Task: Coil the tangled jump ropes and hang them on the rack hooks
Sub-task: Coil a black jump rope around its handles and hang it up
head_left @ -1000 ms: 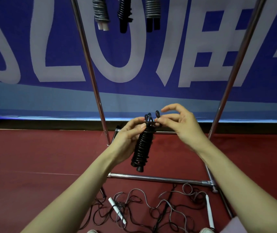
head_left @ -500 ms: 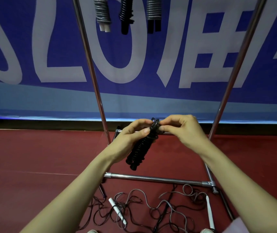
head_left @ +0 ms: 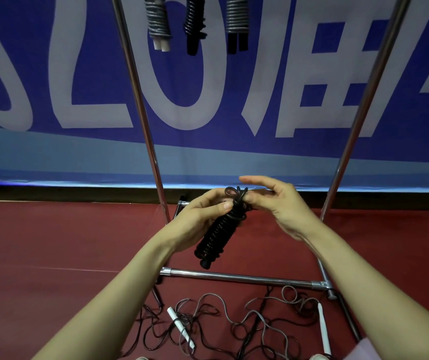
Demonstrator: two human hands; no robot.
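Two hands meet at mid-scene over a black coil (head_left: pixel 221 232) held in the air, tilted, its handle ends pointing down and left above the rack's (head_left: pixel 140 100) near crossbar (head_left: pixel 234 276). The left hand (head_left: pixel 197 216) grips the coil's upper part, thumb pressed on the windings. The right hand (head_left: pixel 281 206) pinches the knotted loop at the coil's top with its lower fingers (head_left: pixel 253 201), while the index finger is stretched out straight above. Three bundles (head_left: pixel 194 22) hang side by side at the far top of the rack. Tangled ropes (head_left: pixel 234 320) with white handles (head_left: pixel 179 326) lie on the red floor (head_left: pixel 52 242), near the crossbar.
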